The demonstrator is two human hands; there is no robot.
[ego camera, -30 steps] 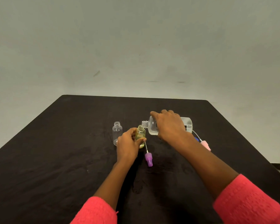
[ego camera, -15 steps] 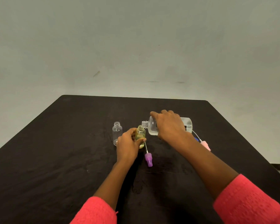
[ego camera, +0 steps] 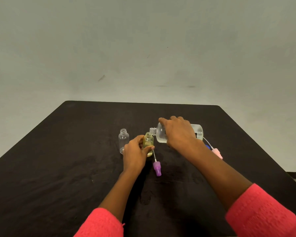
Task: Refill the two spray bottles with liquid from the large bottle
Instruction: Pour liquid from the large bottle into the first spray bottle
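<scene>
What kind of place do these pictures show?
Likely a plain indoor room arranged for a tabletop task. A bare grey wall stands behind a black-covered table, which holds an empty clear bottle and a purple spray cap.

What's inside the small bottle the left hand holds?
Yellowish liquid shows inside the small bottle; the left hand covers part of it, so the exact level is hidden.
</scene>
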